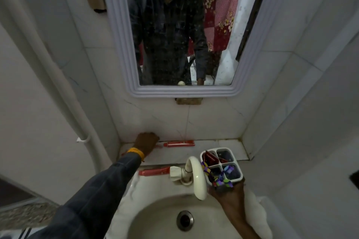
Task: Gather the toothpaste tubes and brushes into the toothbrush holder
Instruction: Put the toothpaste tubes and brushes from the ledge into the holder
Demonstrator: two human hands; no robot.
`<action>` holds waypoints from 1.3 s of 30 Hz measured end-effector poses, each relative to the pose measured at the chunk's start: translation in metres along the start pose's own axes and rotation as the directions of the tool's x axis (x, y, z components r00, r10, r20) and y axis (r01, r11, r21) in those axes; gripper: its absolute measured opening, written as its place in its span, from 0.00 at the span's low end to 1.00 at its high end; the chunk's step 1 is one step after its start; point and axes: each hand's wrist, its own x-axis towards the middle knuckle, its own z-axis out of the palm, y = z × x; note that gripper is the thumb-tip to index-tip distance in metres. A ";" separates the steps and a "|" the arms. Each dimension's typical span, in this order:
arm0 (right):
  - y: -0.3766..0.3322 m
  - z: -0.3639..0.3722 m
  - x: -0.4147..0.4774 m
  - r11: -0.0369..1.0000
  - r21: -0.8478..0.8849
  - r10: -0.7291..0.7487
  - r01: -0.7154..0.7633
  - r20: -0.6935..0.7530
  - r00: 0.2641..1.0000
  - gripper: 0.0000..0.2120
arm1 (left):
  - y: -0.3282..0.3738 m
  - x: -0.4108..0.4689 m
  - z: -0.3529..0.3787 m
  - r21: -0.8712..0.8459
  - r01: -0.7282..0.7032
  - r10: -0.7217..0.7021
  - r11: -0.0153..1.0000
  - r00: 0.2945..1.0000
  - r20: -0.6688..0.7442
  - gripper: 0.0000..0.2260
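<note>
My right hand [230, 194] holds a white toothbrush holder [238, 165] with four compartments from below, over the right side of the sink. A red toothpaste tube [210, 159] stands in its back left compartment, and colourful brush heads [225, 173] stick out of the front ones. My left hand [146, 142] rests on the tiled ledge at the back wall, fingers curled down on something thin and red that I cannot make out. Just right of it lies a red toothpaste tube [179, 143]. Another red tube [154, 171] lies on the sink's back rim, left of the tap.
A white curved tap [197, 176] rises between the sink rim and the holder. The basin [165, 217] with its drain lies below. A mirror [180, 31] hangs above the ledge [229, 146]. A white pipe [58, 83] runs down the left wall.
</note>
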 end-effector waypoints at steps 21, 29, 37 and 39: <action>-0.035 0.013 -0.018 0.997 -0.079 -0.007 0.005 -0.018 1.000 0.34 | 0.170 0.000 -0.123 -0.396 -0.582 0.388 0.711 0.793 -0.469 0.05; -0.027 0.003 -0.015 0.980 -0.195 -0.027 0.027 0.004 1.000 0.36 | 0.178 0.000 -0.121 -0.373 -0.585 0.394 0.720 0.787 -0.475 0.07; -0.035 0.009 -0.017 0.992 -0.099 -0.074 0.082 0.083 0.994 0.21 | 0.170 0.000 -0.123 -0.315 -0.588 0.444 0.745 0.790 -0.424 0.08; -0.035 0.009 -0.012 0.992 -0.102 -0.079 0.078 -0.006 0.997 0.39 | 0.181 0.003 -0.112 -0.308 -0.567 0.443 0.764 0.808 -0.389 0.06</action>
